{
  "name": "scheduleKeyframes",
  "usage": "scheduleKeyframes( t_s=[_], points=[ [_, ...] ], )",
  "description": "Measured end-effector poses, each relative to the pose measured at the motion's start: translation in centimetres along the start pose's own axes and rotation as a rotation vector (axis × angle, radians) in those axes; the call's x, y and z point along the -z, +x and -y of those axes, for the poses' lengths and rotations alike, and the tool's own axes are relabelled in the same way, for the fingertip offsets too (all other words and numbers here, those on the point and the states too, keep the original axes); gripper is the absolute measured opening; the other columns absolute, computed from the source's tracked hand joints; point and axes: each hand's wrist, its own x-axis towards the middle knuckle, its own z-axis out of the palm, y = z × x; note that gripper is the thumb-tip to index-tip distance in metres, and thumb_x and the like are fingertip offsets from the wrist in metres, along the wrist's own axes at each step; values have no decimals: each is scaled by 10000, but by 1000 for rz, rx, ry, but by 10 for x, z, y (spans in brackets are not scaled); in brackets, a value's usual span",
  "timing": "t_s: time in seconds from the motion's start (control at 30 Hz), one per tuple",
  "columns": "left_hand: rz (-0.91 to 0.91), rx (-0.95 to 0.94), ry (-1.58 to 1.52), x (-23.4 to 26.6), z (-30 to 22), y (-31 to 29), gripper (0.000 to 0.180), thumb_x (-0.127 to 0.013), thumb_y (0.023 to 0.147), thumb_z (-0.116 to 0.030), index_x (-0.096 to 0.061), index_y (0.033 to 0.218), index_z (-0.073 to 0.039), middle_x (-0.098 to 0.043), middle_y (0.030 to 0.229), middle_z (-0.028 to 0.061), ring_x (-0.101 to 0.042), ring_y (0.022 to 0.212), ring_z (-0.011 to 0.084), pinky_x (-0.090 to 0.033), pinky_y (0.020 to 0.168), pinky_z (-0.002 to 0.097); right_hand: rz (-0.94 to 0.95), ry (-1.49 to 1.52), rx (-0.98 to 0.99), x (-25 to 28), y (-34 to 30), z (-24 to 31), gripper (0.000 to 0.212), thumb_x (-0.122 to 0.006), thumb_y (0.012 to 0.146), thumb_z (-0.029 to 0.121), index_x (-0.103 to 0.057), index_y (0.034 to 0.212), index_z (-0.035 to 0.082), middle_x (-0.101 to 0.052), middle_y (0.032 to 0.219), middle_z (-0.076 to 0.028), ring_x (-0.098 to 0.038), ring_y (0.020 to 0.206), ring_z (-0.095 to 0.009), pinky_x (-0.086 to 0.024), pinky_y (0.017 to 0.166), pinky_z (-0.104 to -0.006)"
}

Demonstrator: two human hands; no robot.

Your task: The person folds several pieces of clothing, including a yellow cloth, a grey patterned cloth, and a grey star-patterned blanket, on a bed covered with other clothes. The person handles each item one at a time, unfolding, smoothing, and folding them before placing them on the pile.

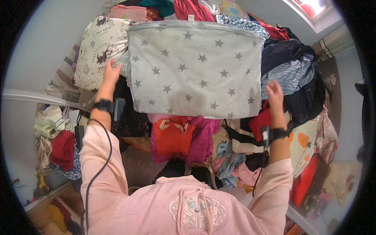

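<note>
A light grey blanket (196,70) with darker grey stars lies in a flat rectangle in front of me, on top of a heap of clothes. My left hand (112,71) is beside its left edge, fingers apart, over a white printed fabric piece (102,49), which looks like a pillow or folded cloth. Just off the blanket's right edge is my right hand (274,91), its fingers loosely bent with nothing seen in them. Striped blue-grey cloth (291,76) lies behind that hand. Whether either hand touches the fabric I cannot tell.
Nearer me are an orange-red garment (172,137) with straps and magenta cloth (205,137). Dark clothes (307,102) pile up at the right, by a cream cloth with carrot shapes (303,145). More clothes (58,145) are at the left. A cable (105,156) runs along my left arm.
</note>
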Motion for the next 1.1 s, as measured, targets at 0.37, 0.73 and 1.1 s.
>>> scheduleKeyframes(
  t_s=[0.37, 0.73, 1.1],
  points=[
    [268, 807, -809, -124, 118, -218, 767, -690, 756, -367, -261, 1323, -79, -435, 1264, 92, -434, 1126, 286, -337, 896, 530, -265, 508, -778, -61, -117, -117, 577, -655, 781, 398, -439, 1192, 55, -468, 1194, -54, -406, 1106, -226, -398, 848, -392],
    [-31, 1045, -1467, -138, 95, -211, 406, -706, 718, -225, -554, 1081, -123, -584, 1048, 53, -531, 973, 258, -444, 826, 428, -215, 959, -676, -81, -103, -43, 498, -643, 758, 112, -447, 1215, 92, -508, 1185, -72, -471, 1098, -274, -371, 956, -459],
    [-49, 624, -1554, 15, 2, -260, 515, -598, 758, -165, -432, 1223, -19, -482, 1203, 113, -473, 1085, 285, -368, 956, 432, -453, 473, 2, -6, -160, 56, 413, -493, 789, 146, -431, 1158, -28, -463, 1201, -192, -459, 1109, -287, -401, 940, -442]
  ],
)
